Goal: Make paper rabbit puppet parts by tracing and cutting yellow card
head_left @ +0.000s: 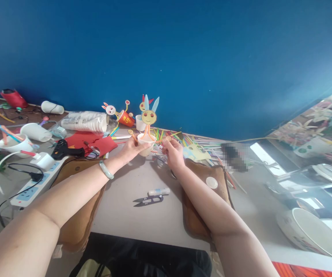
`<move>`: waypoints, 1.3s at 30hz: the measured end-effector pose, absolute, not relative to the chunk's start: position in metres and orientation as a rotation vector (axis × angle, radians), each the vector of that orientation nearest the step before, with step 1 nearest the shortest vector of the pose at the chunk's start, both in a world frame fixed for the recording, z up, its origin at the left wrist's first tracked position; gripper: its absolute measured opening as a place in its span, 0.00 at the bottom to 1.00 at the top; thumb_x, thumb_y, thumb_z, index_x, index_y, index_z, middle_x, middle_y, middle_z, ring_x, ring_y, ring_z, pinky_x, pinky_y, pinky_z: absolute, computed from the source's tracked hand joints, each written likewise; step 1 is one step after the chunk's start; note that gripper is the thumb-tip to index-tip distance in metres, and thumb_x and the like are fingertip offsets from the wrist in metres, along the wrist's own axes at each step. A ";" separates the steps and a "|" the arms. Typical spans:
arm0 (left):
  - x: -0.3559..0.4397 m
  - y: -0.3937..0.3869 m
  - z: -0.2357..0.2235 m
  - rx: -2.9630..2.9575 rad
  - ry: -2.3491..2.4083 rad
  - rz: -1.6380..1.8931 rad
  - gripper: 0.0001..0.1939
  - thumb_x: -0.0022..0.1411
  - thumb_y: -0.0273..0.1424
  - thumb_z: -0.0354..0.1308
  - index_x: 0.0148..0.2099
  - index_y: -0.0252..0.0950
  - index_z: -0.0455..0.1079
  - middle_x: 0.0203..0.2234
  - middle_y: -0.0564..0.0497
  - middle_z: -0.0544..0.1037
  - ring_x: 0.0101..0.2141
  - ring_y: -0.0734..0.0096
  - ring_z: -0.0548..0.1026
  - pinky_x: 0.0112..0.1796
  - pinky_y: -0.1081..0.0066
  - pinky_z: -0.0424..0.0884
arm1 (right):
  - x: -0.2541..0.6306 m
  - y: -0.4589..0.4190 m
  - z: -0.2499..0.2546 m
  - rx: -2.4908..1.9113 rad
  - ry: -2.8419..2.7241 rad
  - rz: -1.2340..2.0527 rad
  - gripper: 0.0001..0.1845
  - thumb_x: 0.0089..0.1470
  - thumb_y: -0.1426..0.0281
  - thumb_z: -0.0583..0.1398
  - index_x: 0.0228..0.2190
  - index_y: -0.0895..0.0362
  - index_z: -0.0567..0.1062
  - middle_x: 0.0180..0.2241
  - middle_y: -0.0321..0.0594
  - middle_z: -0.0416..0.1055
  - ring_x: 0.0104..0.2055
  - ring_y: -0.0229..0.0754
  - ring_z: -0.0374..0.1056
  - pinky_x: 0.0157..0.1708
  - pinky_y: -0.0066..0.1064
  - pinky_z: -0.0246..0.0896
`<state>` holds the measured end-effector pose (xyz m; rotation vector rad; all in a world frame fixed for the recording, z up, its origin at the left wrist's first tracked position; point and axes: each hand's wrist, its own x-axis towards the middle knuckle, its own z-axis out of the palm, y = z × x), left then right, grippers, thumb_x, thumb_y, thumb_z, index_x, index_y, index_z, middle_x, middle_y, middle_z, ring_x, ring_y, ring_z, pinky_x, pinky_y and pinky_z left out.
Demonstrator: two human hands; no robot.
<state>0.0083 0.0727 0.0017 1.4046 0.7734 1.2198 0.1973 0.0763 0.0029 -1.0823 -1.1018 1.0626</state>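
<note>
My left hand [131,150] grips a white paper cup [145,151] above the table. A yellow smiling paper face [149,118] with two light-blue ears rises from the cup on orange stems. Thin arms with small round ends stick out at the cup's sides. My right hand [174,152] is pinched at the arm on the right, by its small tan disc [168,138]; the fingers partly hide that spot. On the table below lie black thread snips [148,200] and a white glue tube [159,191].
Two similar cup figures, one in a red cup [125,118], stand behind. At left are stacked paper cups [85,122], red paper [104,145], a glue gun [66,150] and a power strip [29,194]. Brown cushions [203,200] lie under my forearms; a bowl [312,232] stands at right.
</note>
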 end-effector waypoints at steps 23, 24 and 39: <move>0.007 0.074 -0.001 1.425 0.781 1.225 0.30 0.55 0.46 0.70 0.54 0.31 0.75 0.50 0.38 0.80 0.49 0.55 0.77 0.50 0.62 0.70 | 0.200 0.078 0.005 -0.985 -1.025 1.023 0.22 0.43 0.50 0.70 0.24 0.55 0.73 0.21 0.31 0.67 0.18 0.30 0.55 0.19 0.27 0.53; 0.007 0.075 -0.002 1.422 0.772 1.226 0.30 0.55 0.45 0.71 0.54 0.31 0.75 0.50 0.38 0.80 0.49 0.55 0.77 0.50 0.62 0.70 | 0.200 0.078 0.005 -0.978 -1.015 1.030 0.22 0.43 0.51 0.70 0.24 0.55 0.73 0.20 0.30 0.67 0.18 0.30 0.55 0.19 0.27 0.53; 0.006 0.078 -0.007 1.404 0.755 1.250 0.28 0.56 0.44 0.71 0.54 0.33 0.75 0.49 0.40 0.81 0.48 0.56 0.78 0.49 0.63 0.71 | 0.199 0.076 0.004 -0.965 -1.043 1.061 0.20 0.45 0.52 0.70 0.28 0.55 0.76 0.21 0.30 0.68 0.17 0.29 0.55 0.18 0.27 0.51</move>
